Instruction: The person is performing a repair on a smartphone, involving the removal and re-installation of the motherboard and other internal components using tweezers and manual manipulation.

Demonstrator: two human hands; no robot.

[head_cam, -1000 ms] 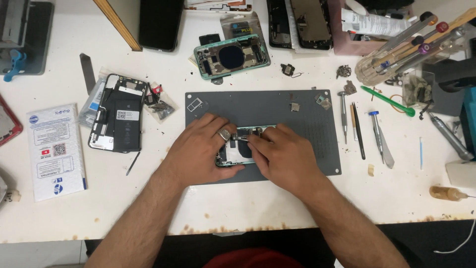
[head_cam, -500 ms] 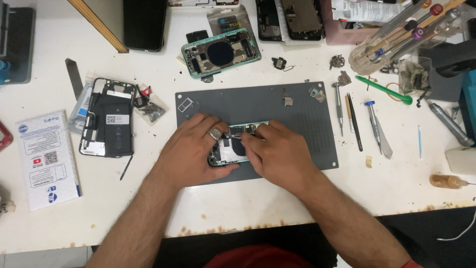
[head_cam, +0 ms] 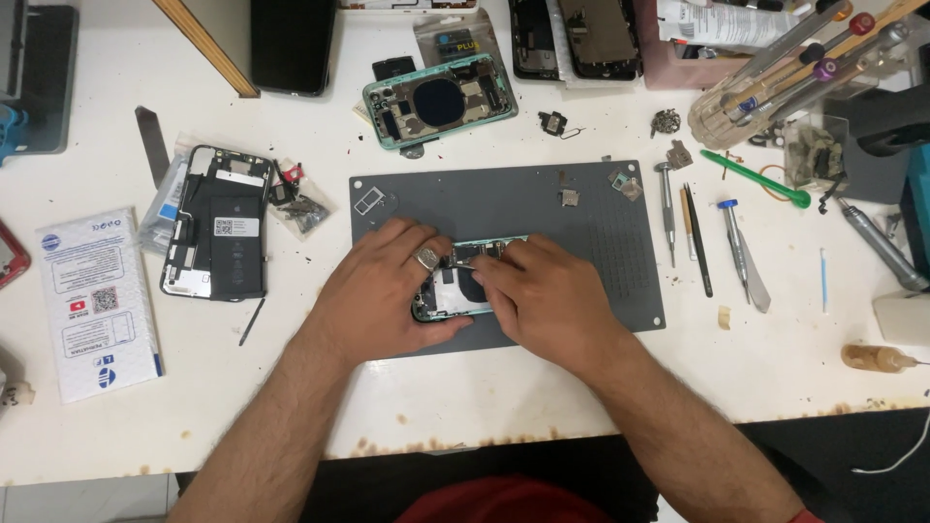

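An opened green phone body [head_cam: 458,291] lies on the grey work mat [head_cam: 581,223], its inner parts exposed. My left hand [head_cam: 380,289], with a ring on one finger, grips the phone's left side and steadies it. My right hand [head_cam: 542,295] covers the right half, fingertips pressing on the inside near the top edge. Most of the phone is hidden under both hands. Whether a small part is pinched in the right fingers cannot be told.
A second green phone shell [head_cam: 438,100] lies beyond the mat. A black opened phone [head_cam: 217,221] and a white packet [head_cam: 95,300] are at left. Screwdrivers and tweezers [head_cam: 702,237] lie right of the mat. A tool jar [head_cam: 765,87] stands at back right. Small parts [head_cam: 567,194] sit on the mat.
Both hands stay on the phone in the same grip. The view has shifted slightly; the fingers of the right hand moved a little along the phone's upper edge.
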